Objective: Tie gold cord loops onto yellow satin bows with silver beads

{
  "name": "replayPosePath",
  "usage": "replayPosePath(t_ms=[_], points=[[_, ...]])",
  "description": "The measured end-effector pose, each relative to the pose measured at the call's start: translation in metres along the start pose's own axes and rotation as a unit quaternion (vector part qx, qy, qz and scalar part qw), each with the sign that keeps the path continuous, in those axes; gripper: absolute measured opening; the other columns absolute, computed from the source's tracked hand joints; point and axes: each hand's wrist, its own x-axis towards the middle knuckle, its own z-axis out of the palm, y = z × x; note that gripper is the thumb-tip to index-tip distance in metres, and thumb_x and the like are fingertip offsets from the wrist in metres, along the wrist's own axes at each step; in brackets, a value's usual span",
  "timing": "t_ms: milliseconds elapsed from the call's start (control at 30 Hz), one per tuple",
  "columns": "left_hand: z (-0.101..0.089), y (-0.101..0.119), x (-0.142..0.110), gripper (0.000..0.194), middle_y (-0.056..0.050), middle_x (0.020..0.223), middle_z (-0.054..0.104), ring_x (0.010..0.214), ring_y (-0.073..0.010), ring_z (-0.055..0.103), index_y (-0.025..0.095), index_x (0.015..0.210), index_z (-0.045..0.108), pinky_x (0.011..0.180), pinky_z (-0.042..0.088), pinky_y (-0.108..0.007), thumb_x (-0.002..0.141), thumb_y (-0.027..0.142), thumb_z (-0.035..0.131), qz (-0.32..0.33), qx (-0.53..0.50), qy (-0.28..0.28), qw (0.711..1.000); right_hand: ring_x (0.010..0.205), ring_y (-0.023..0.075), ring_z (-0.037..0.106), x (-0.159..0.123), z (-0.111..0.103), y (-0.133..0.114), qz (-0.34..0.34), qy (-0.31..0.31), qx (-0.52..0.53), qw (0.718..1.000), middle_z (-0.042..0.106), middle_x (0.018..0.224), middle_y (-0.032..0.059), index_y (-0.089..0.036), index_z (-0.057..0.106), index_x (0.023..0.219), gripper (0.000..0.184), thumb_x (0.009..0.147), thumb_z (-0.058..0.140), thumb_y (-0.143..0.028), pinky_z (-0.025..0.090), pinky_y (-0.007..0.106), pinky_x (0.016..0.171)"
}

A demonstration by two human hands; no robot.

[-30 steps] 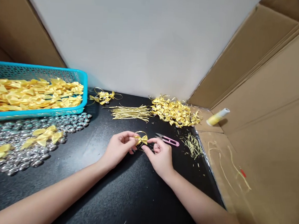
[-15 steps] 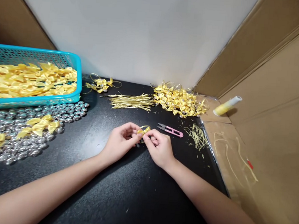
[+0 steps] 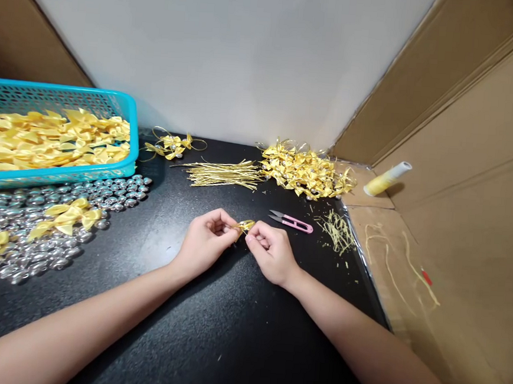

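Over the middle of the black table (image 3: 175,327), my left hand (image 3: 211,239) pinches a small yellow ribbon bow (image 3: 245,225) with a loop of gold cord on it. From the other side my right hand (image 3: 272,249) is closed, thumb and forefinger pinched at the bow's cord; the exact grip is partly hidden by the fingers. Pink thread snips (image 3: 296,223) lie just beyond my right hand. Behind my hands is a bundle of cut gold cords (image 3: 225,173). To its right sits a heap of yellow bows with silver beads and cord loops (image 3: 305,171).
A blue plastic basket (image 3: 132,129) of yellow bows stands at left, with silver beads (image 3: 60,253) and loose bows (image 3: 70,219) before it. A few looped bows (image 3: 171,145) lie at the back. Cord scraps (image 3: 340,231) and a yellow-white tube (image 3: 388,178) are at right.
The bow between my fingers has turned, and its cord loop looks flatter now. Both hands stay in nearly the same place. The view has shifted slightly.
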Motion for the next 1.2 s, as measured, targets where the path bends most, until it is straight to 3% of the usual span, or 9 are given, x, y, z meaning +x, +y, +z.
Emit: replayPosePath(t_ms=[333,600,767,933,1067,1133,1200], points=[[-0.004,0.002,0.003,0.02,0.003,0.054,0.056,0.05,-0.0104,0.05,0.017,0.064,0.058,0.049,0.04,-0.021,0.063,0.032,0.072,-0.021,-0.016,-0.031,0.999,0.046,0.0079,0.032,0.0,0.001,0.004,0.03,0.001,0.057,0.998,0.035,0.051,-0.0074,-0.021,0.043,0.064,0.019,0.082,0.049,-0.026,0.026,0.022,0.047],[-0.005,0.003,0.002,0.02,0.004,0.06,0.059,0.051,-0.0103,0.052,0.017,0.076,0.062,0.049,0.043,-0.02,0.069,0.033,0.07,-0.038,-0.044,-0.044,0.997,0.048,0.0083,0.031,0.0,0.002,0.006,0.033,0.072,0.072,0.994,0.031,0.055,-0.0095,-0.02,0.051,0.08,0.011,0.079,0.058,-0.028,0.027,0.022,0.049],[-0.007,-0.001,0.006,0.019,0.005,0.052,0.055,0.046,-0.0092,0.05,0.017,0.075,0.06,0.045,0.041,-0.019,0.073,0.035,0.067,-0.049,-0.05,-0.029,0.997,0.058,0.0107,0.042,0.001,-0.003,0.007,0.001,0.138,0.148,0.979,0.046,0.066,-0.0036,-0.019,0.056,0.087,0.011,0.088,0.049,-0.027,0.036,0.024,0.056],[-0.015,0.004,0.016,0.014,0.004,0.05,0.058,0.038,-0.0082,0.047,0.017,0.068,0.06,0.037,0.036,-0.018,0.071,0.03,0.066,-0.07,0.016,-0.035,0.997,0.057,0.0105,0.05,0.005,-0.012,-0.012,0.005,0.14,0.229,0.963,0.055,0.066,-0.0026,-0.021,0.063,0.09,0.012,0.088,0.055,-0.03,0.042,0.024,0.054],[-0.023,0.009,0.025,0.026,0.003,0.044,0.054,0.033,-0.0075,0.041,0.018,0.056,0.056,0.035,0.032,-0.019,0.074,0.035,0.064,-0.092,0.08,-0.072,0.99,0.057,0.0106,0.057,0.006,-0.022,-0.029,-0.017,0.119,0.247,0.961,0.066,0.07,-0.0008,-0.022,0.067,0.093,0.014,0.087,0.058,-0.031,0.049,0.026,0.056],[-0.027,0.011,0.027,0.027,0.003,0.047,0.056,0.034,-0.009,0.043,0.018,0.063,0.06,0.037,0.034,-0.021,0.076,0.041,0.063,-0.088,0.13,-0.096,0.983,0.054,0.0098,0.058,0.007,-0.027,-0.035,-0.028,0.107,0.254,0.961,0.069,0.071,-0.0009,-0.022,0.068,0.094,0.014,0.087,0.06,-0.031,0.051,0.026,0.055],[-0.031,0.013,0.026,0.026,0.003,0.053,0.058,0.042,-0.0117,0.048,0.017,0.079,0.064,0.044,0.038,-0.024,0.077,0.044,0.063,-0.03,0.21,-0.071,0.975,0.053,0.0091,0.06,0.008,-0.03,-0.038,-0.036,0.1,0.257,0.961,0.072,0.073,-0.001,-0.023,0.069,0.094,0.012,0.086,0.062,-0.029,0.053,0.026,0.054]])
